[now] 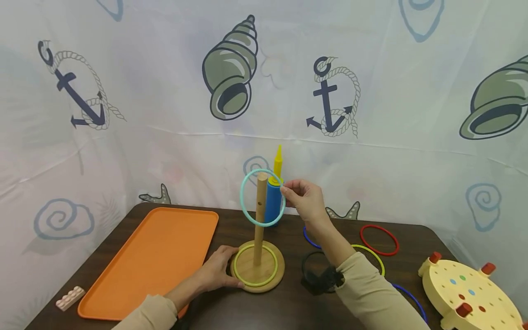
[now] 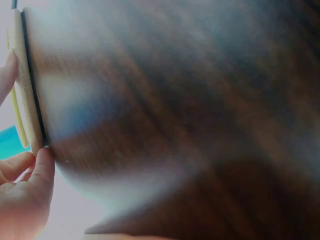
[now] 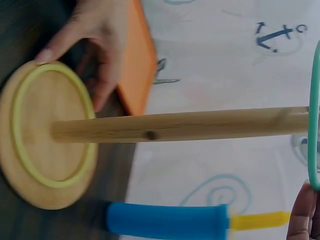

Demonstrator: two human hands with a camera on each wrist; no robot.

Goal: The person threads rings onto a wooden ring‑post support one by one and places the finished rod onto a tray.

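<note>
My right hand (image 1: pixel 305 199) pinches a thin turquoise ring (image 1: pixel 241 197) by its right side. The ring stands nearly upright at the top of a wooden post (image 1: pixel 259 231); I cannot tell whether it is around the post or in front. The post rises from a round wooden base (image 1: pixel 279 275), on which a yellow-green ring (image 3: pixel 17 135) lies around the post's foot. With thumb and fingers, my left hand (image 1: pixel 216 270) grips the base's left edge, also seen in the left wrist view. A blue hand pump (image 1: pixel 272 201) with a yellow nozzle stands just behind the post.
An orange tray (image 1: pixel 161 256) lies at left, beside a pink toy block (image 1: pixel 70 298). On the right are a red ring (image 1: pixel 398 245), a yellow ring (image 1: pixel 381 263), a blue ring (image 1: pixel 418 305) and a cream round pegboard (image 1: pixel 466 284) with red pegs. A patterned curtain hangs behind.
</note>
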